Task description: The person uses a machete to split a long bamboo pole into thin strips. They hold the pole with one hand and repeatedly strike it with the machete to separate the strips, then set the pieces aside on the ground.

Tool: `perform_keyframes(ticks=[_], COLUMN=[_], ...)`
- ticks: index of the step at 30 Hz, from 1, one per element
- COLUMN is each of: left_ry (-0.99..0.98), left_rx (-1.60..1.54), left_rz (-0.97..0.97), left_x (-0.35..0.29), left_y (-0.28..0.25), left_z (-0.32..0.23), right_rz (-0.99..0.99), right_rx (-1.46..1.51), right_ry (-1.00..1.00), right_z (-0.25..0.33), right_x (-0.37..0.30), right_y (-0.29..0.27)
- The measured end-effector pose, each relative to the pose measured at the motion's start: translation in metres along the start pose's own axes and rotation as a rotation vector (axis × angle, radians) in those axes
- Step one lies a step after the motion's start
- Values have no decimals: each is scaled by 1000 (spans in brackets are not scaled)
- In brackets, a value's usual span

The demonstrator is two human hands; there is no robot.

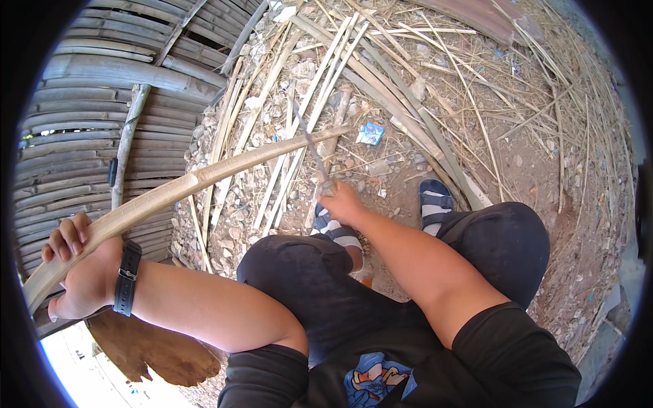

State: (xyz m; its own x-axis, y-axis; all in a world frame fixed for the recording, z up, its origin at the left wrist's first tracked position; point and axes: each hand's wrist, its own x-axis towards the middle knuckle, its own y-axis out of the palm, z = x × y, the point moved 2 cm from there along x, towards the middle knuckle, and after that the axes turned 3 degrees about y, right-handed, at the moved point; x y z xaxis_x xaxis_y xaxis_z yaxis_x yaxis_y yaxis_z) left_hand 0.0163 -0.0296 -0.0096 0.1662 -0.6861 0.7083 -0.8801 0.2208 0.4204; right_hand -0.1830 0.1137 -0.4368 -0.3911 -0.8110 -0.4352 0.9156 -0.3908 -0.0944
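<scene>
A long, pale piece of bamboo (158, 193) slants from the far left edge up to the middle of the view, with a node partway along it. My left hand (85, 268), with a black watch on the wrist, is closed around its near end. In my right hand (342, 202) is the handle of a long knife (314, 148); my fingers are wrapped round it. The narrow, dark blade points away from me and crosses the bamboo close to its far end. Whether blade and bamboo touch, I cannot tell. A short wooden stick (342, 102) lies under that far end.
Several split bamboo strips (320, 85) lie over stony, straw-littered ground. A bamboo-slat wall (81, 102) stands at the left. Near my sandalled feet (435, 202) is a blue wrapper (370, 134). A rusty metal sheet (476, 19) lies at the top right; a brown ragged sheet (153, 347) is at the lower left.
</scene>
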Motion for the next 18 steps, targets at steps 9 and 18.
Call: perform_keyframes(ticks=[9, 18], left_ry=[-20, 3], left_rx=[-13, 33], left_rz=[-4, -17], left_x=[-8, -12], left_y=[7, 18], left_z=[3, -2], right_rz=[-54, 146], right_rx=[-47, -95], right_ry=[-58, -274], right_z=[40, 120], right_x=[-5, -33], right_y=[5, 8])
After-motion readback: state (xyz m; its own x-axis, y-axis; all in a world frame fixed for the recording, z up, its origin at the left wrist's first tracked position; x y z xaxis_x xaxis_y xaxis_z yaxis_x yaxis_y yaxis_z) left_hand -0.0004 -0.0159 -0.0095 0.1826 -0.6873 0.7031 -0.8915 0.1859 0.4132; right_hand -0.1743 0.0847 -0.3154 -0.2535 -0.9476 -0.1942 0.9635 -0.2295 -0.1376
